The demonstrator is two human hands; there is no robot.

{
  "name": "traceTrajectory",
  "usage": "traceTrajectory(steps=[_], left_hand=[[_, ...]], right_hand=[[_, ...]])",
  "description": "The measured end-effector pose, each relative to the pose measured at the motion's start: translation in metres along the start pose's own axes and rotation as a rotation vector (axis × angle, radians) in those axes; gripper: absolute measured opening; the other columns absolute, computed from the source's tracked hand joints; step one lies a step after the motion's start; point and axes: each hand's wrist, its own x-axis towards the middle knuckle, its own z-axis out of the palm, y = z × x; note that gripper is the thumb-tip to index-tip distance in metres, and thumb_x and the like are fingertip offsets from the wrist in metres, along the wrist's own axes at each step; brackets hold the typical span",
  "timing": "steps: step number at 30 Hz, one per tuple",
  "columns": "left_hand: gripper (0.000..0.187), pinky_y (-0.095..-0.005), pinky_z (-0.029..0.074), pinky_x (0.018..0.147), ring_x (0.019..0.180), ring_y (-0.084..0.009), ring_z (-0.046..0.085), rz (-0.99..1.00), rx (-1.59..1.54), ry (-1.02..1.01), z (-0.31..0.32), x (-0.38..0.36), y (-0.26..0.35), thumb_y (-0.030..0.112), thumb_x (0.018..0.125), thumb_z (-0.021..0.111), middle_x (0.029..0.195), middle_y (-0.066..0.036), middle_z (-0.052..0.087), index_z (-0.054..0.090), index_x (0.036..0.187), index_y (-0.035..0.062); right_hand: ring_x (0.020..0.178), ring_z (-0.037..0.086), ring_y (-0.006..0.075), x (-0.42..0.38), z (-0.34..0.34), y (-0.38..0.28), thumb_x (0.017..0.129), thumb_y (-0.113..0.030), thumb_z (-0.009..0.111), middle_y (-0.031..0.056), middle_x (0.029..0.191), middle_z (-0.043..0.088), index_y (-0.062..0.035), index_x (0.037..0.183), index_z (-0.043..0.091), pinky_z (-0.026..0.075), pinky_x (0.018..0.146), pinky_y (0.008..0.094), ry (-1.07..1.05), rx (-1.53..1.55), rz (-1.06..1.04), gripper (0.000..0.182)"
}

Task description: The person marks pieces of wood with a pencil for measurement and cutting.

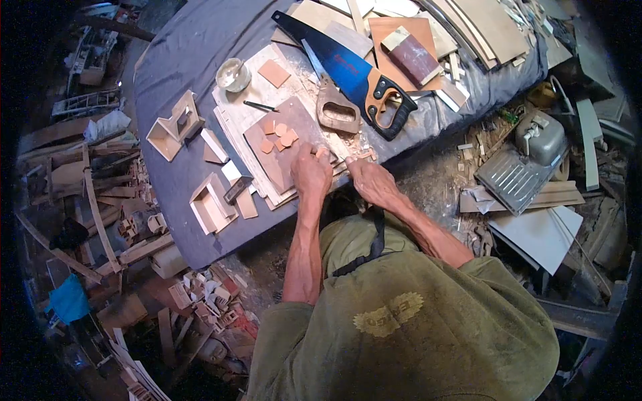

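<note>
My left hand point(311, 172) is closed at the near edge of the stacked boards point(271, 190), with a small pale wood piece point(324, 154) showing at its fingertips. Just to the right, my right hand point(372, 179) is closed too, thumb and fingers pinched together; what they hold is hidden. Beside the left hand, several small cut wood pieces point(279, 136) lie on a brown panel point(257, 131). A small handsaw with a wooden handle point(338, 113) rests just beyond both hands. Past it lies a larger saw with a blue blade point(334, 55).
A glass jar point(233, 75), a pencil point(261, 106) and a square wood tile point(273, 73) lie behind the panel. Small wooden boxes point(212, 204) stand at left. A maroon block point(410, 57) sits among offcuts. A metal sink point(521, 160) lies on the littered floor at right.
</note>
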Motion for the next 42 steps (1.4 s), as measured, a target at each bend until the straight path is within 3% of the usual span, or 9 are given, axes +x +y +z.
traceTrajectory(steps=[7, 16, 17, 19, 22, 26, 32, 35, 42], left_hand=[[0.026, -0.0503, 0.049, 0.08, 0.09, -0.0461, 0.064, -0.063, 0.069, 0.021, -0.001, 0.002, 0.011, 0.016, 0.081, 0.07, 0.092, -0.027, 0.068, 0.064, 0.096, -0.0042], [0.028, -0.0475, 0.052, 0.081, 0.09, -0.042, 0.067, -0.213, 0.057, -0.034, 0.0, 0.01, 0.008, 0.02, 0.082, 0.07, 0.091, -0.024, 0.07, 0.067, 0.098, -0.0017], [0.027, -0.0473, 0.052, 0.081, 0.09, -0.0416, 0.067, -0.217, 0.065, -0.025, 0.0, 0.01, 0.008, 0.021, 0.082, 0.07, 0.091, -0.024, 0.07, 0.067, 0.098, -0.0013], [0.025, -0.0481, 0.052, 0.079, 0.089, -0.0422, 0.067, -0.208, 0.056, 0.0, 0.003, 0.011, 0.007, 0.019, 0.081, 0.071, 0.089, -0.024, 0.07, 0.066, 0.094, -0.0006], [0.021, -0.05, 0.05, 0.076, 0.087, -0.0434, 0.066, -0.178, 0.061, -0.003, 0.005, 0.011, 0.002, 0.017, 0.079, 0.073, 0.085, -0.024, 0.068, 0.063, 0.087, 0.0002], [0.02, -0.0519, 0.048, 0.074, 0.084, -0.0454, 0.065, -0.096, 0.105, 0.006, 0.006, 0.013, -0.001, 0.015, 0.076, 0.073, 0.081, -0.024, 0.067, 0.059, 0.081, 0.001], [0.021, -0.0517, 0.048, 0.079, 0.089, -0.0465, 0.064, -0.148, 0.091, -0.006, 0.003, 0.008, 0.007, 0.013, 0.077, 0.072, 0.088, -0.023, 0.068, 0.06, 0.09, 0.0019], [0.023, -0.0517, 0.048, 0.081, 0.093, -0.0467, 0.063, 0.042, -0.03, 0.109, 0.007, 0.002, -0.003, 0.013, 0.082, 0.068, 0.093, -0.024, 0.068, 0.06, 0.101, 0.0022], [0.033, -0.0481, 0.05, 0.082, 0.094, -0.0445, 0.065, 0.164, -0.054, -0.044, -0.01, -0.012, -0.002, 0.016, 0.084, 0.064, 0.099, -0.027, 0.067, 0.062, 0.113, 0.0003]], right_hand=[[0.063, 0.066, 0.0359, -0.005, -0.001, -0.005, 0.101, -0.022, 0.045, 0.021, 0.076, 0.057, 0.0014, 0.105, 0.056, 0.053, 0.054, 0.0465, 0.083, -0.137, -0.103, 0.026], [0.071, 0.066, 0.046, -0.001, -0.002, -0.009, 0.102, -0.038, 0.043, 0.03, 0.068, 0.063, 0.0059, 0.091, 0.058, 0.052, 0.065, 0.0544, -0.038, 0.057, 0.199, 0.048], [0.07, 0.065, 0.0454, -0.001, -0.009, -0.014, 0.103, -0.036, 0.042, 0.0277, 0.072, 0.064, 0.0038, 0.092, 0.058, 0.051, 0.064, 0.0539, -0.06, 0.051, 0.225, 0.044], [0.069, 0.064, 0.0442, 0.001, -0.027, -0.025, 0.103, -0.032, 0.041, 0.0231, 0.079, 0.064, -0.0005, 0.096, 0.058, 0.051, 0.061, 0.0531, -0.103, 0.038, 0.277, 0.037], [0.069, 0.065, 0.0454, 0.002, -0.032, -0.026, 0.103, -0.037, 0.043, 0.0285, 0.068, 0.063, 0.0046, 0.089, 0.058, 0.052, 0.067, 0.0522, -0.064, 0.085, 0.252, 0.047], [0.072, 0.066, 0.0448, 0.009, -0.023, -0.016, 0.103, -0.037, 0.042, 0.0268, 0.071, 0.065, 0.0048, 0.088, 0.059, 0.051, 0.067, 0.0528, -0.097, 0.072, 0.174, 0.048], [0.084, 0.064, 0.0476, 0.021, -0.029, -0.018, 0.105, -0.036, 0.03, 0.031, 0.083, 0.065, 0.0052, 0.091, 0.056, 0.049, 0.077, 0.0558, -0.205, 0.148, 0.249, 0.051], [0.087, 0.062, 0.0508, 0.021, -0.006, 0.007, 0.104, -0.03, 0.026, 0.0357, 0.087, 0.062, 0.0059, 0.103, 0.049, 0.047, 0.079, 0.0571, -0.251, 0.296, 0.178, 0.042], [0.089, 0.06, 0.0538, 0.018, -0.024, -0.004, 0.104, -0.026, 0.026, 0.0382, 0.088, 0.06, 0.0083, 0.104, 0.046, 0.045, 0.08, 0.0573, -0.286, 0.365, 0.185, 0.039]])
